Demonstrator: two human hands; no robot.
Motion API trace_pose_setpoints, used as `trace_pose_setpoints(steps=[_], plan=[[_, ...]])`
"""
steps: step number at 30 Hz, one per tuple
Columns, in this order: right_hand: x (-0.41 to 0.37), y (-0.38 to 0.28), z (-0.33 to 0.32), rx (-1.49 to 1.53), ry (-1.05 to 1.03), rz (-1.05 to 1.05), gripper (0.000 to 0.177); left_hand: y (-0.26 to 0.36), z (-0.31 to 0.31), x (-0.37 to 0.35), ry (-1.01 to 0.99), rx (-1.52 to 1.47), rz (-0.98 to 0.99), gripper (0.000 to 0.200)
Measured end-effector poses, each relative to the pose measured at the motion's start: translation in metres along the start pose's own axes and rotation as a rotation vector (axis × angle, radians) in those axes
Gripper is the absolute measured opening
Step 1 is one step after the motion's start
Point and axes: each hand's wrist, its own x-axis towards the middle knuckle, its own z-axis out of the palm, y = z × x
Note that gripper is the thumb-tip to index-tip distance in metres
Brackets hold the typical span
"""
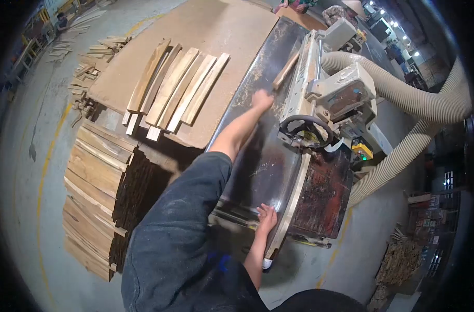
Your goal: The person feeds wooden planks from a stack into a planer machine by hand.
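Note:
My left hand (263, 99) reaches far forward over the dark metal machine table (255, 171). It is slightly blurred and its fingers are hard to make out. Just beyond it, a short wooden piece (286, 72) lies against the side of the woodworking machine (330, 88). Closer to me, my right hand (267, 216) is at the table's near part, fingers apart and holding nothing. Beside it, a long, curved wooden strip (293, 204) runs from under the machine's black handwheel (305, 131) toward my body. Its near end sticks out past the table edge.
Several curved wooden slats (177, 86) lie on a brown board surface (216, 31) at left. Below them stands a tall stack of planks (94, 182). Ribbed hoses (403, 88) curve off the machine to the right, near a yellow switch box (362, 150). Other people are at the back.

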Motion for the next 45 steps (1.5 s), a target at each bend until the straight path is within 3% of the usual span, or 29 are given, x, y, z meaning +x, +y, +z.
trace_pose_setpoints(steps=[1,3,5,6,8,9,10,12,13,16,18,20,21,22,24,26,30,32,34,36,38,42,44,45], plan=[[-0.002,0.001,-0.003,-0.005,0.010,0.012,0.028,0.025,-0.034,-0.013,0.007,-0.047,0.185,0.030],[-0.003,0.004,0.004,0.037,0.104,-0.025,0.028,0.019,-0.065,0.008,0.095,-0.018,0.360,0.031],[-0.003,0.005,0.007,0.016,0.102,-0.028,0.030,-0.012,-0.126,-0.005,0.286,0.387,0.644,0.033],[-0.006,0.003,0.005,-0.016,0.097,-0.037,0.031,-0.057,-0.144,-0.006,0.328,0.464,0.680,0.036],[-0.008,0.003,0.002,0.008,0.090,-0.034,0.032,-0.110,-0.190,-0.066,0.299,0.556,0.457,0.050],[-0.005,0.003,0.001,-0.019,0.073,-0.020,0.032,-0.131,-0.205,-0.095,0.346,0.730,0.468,0.054],[-0.004,0.001,0.003,-0.048,0.055,-0.008,0.033,-0.133,-0.218,-0.126,0.395,0.903,0.474,0.058],[0.000,0.002,0.001,-0.065,0.070,-0.006,0.034,-0.148,-0.219,-0.163,0.341,0.934,0.448,0.064],[0.000,0.004,-0.001,-0.085,0.062,-0.026,0.034,-0.137,-0.221,-0.186,0.259,0.915,0.336,0.071],[-0.002,0.001,0.004,-0.171,0.047,-0.074,0.040,-0.148,-0.219,-0.215,0.128,0.590,0.061,0.068],[-0.003,-0.003,0.005,-0.190,0.002,-0.067,0.039,-0.140,-0.225,-0.234,0.097,0.084,-0.044,0.062],[-0.002,-0.003,0.003,-0.191,-0.028,-0.059,0.039,-0.132,-0.232,-0.257,-0.149,-0.541,-0.391,0.051],[-0.002,-0.002,0.001,-0.194,-0.045,-0.068,0.038,-0.138,-0.219,-0.268,-0.221,-0.983,-0.360,0.044],[0.001,-0.002,-0.001,-0.190,-0.053,-0.058,0.038,-0.101,-0.231,-0.292,-0.382,-1.083,-0.414,0.046],[0.002,0.000,-0.004,-0.184,-0.106,-0.048,0.036,-0.080,-0.226,-0.324,-0.492,-1.226,-0.555,0.054],[-0.001,0.007,-0.006,-0.206,-0.175,-0.032,0.035,-0.096,-0.207,-0.351,-0.507,-1.306,-0.513,0.056],[-0.015,-0.008,-0.007,-0.366,-0.467,0.057,0.035,-0.104,-0.176,-0.391,-0.546,-1.388,-0.610,0.058],[-0.044,-0.022,0.003,-0.341,-0.651,0.210,0.039,-0.077,-0.171,-0.411,-0.570,-1.164,-0.532,0.054],[-0.068,-0.016,0.006,-0.307,-0.735,0.260,0.044,-0.104,-0.134,-0.418,-0.443,-0.548,-0.126,0.060],[-0.082,-0.004,0.000,-0.334,-0.734,0.373,0.044,-0.101,-0.134,-0.424,-0.618,-0.369,-0.084,0.075],[-0.090,0.000,-0.009,-0.429,-0.705,0.351,0.041,-0.085,-0.135,-0.426,-0.709,-0.091,0.040,0.087],[-0.095,0.008,-0.041,-0.234,-0.553,0.450,0.041,-0.056,-0.118,-0.444,-0.667,0.006,-0.050,0.090],[-0.092,0.002,-0.047,-0.740,-0.528,0.563,0.038,-0.068,-0.096,-0.449,-0.482,0.105,-0.006,0.093],[-0.092,0.001,-0.055,-0.846,-0.617,0.475,0.048,-0.067,-0.094,-0.450,-0.509,0.093,-0.033,0.090]])
